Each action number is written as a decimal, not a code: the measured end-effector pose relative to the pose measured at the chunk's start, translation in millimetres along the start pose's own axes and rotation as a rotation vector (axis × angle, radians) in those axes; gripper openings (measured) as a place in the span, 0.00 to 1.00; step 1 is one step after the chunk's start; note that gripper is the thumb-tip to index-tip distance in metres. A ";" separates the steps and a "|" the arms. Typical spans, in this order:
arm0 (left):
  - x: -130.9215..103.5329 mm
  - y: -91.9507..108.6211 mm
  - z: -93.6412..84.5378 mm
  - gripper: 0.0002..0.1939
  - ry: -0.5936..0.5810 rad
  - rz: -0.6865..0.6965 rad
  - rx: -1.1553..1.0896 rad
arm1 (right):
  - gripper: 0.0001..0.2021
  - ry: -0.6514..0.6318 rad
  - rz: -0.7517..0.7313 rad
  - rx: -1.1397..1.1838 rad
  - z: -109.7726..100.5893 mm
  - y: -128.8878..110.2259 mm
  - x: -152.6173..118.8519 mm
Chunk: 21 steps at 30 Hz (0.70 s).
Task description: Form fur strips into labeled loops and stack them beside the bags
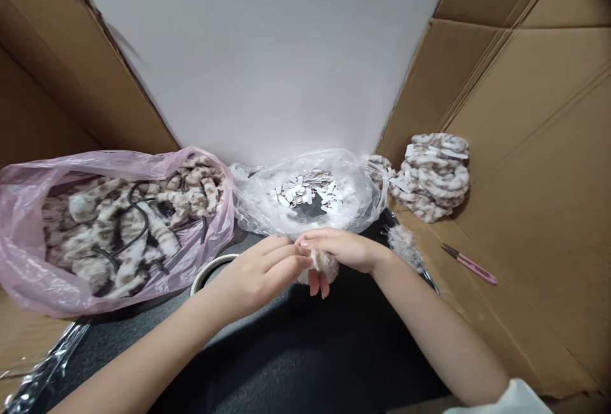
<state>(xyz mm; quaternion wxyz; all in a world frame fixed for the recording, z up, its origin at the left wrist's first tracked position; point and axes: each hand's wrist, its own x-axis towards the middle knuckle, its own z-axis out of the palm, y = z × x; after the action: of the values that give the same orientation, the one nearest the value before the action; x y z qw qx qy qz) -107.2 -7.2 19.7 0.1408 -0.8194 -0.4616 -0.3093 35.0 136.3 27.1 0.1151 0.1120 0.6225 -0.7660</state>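
Note:
My left hand and my right hand meet over the dark table. Between them they pinch a small fluffy white-and-brown plush piece, partly covered by my fingers. Fingertips of one hand show below the plush. Just beyond the hands lies a clear plastic bag, spread open, with many small white tags in it. A roll of tape sits partly hidden behind my left wrist.
On the left, a pink plastic bag holds plush strips with dark cords. At right are a stack of tagged plush loops, a loose fluffy piece and pink thread snips. Cardboard walls flank the table.

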 end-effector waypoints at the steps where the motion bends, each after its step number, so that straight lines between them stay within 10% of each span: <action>1: -0.2 -0.6 0.4 0.09 0.012 0.039 0.040 | 0.11 -0.010 -0.007 0.042 0.1 0.7 0.2; 6: 1.5 0.7 0.1 0.10 0.074 0.134 0.112 | 0.15 0.183 -0.070 0.165 0.1 3.1 5.0; 12: -0.7 3.3 6.2 0.06 0.061 -0.189 -0.147 | 0.26 0.427 -0.231 0.151 2.9 0.5 3.9; 21: -2.7 -6.2 23.6 0.06 0.252 -0.174 -0.239 | 0.21 0.700 -0.459 -0.157 11.7 -3.8 -1.4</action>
<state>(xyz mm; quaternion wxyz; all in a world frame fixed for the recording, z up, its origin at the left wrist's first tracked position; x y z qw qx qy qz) -104.5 6.5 -0.5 0.0718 -0.7420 -0.4694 -0.4731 34.9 125.6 33.5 -0.2685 0.2147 0.6894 -0.6377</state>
